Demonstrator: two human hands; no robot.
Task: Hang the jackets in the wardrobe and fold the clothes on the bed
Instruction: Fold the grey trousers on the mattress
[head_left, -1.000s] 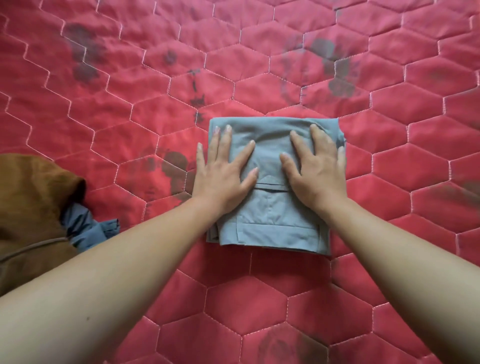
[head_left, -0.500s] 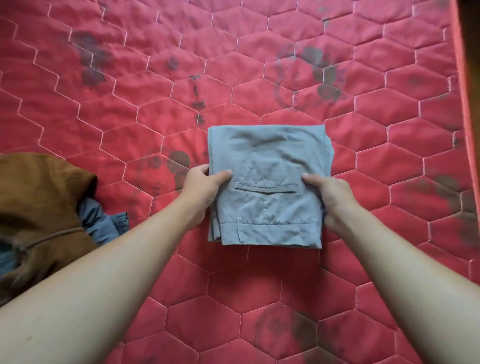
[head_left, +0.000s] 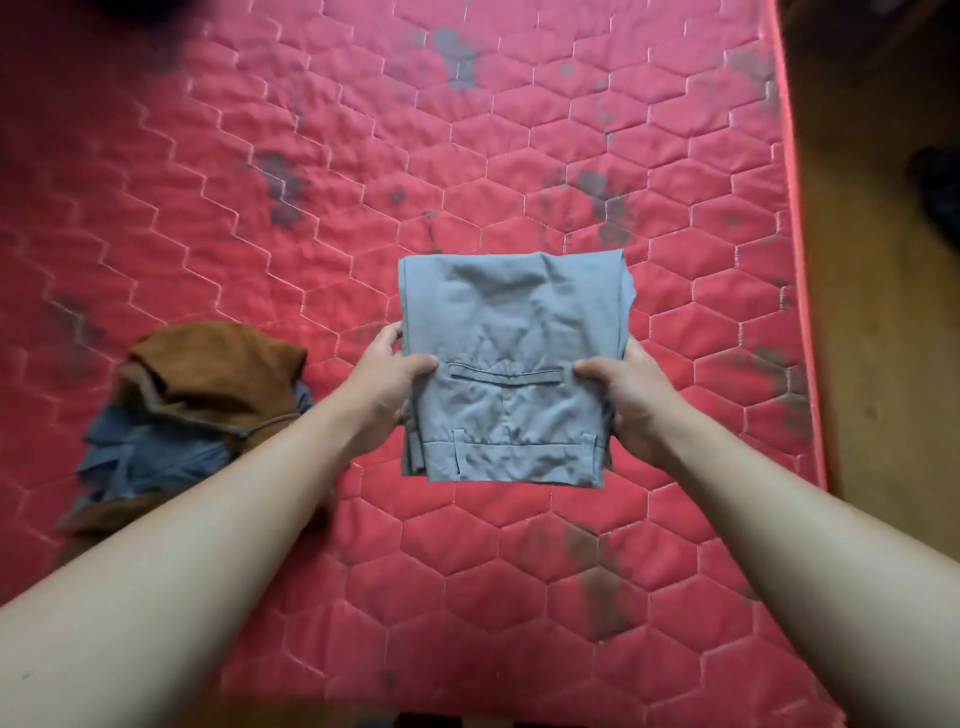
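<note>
Grips folded trousers (head_left: 511, 374) by both sides with left hand (head_left: 387, 384) and right hand (head_left: 631, 400), over bed (head_left: 519, 130), nearer right edge. One piece folded, apparently; crumpled clothes heap (head_left: 208, 395) toward left edge remains.

The folded trousers (head_left: 511, 364) were a plain grey-blue. The bed (head_left: 519, 130) was red, quilted in hexagons of pale stitching and blotched with dark grey. The brown garment (head_left: 218, 374) was a rusty tan; the blue garment (head_left: 156, 457) was perhaps slate-toned, its pattern blurred. The floor (head_left: 883, 364) was dull brown.
</note>
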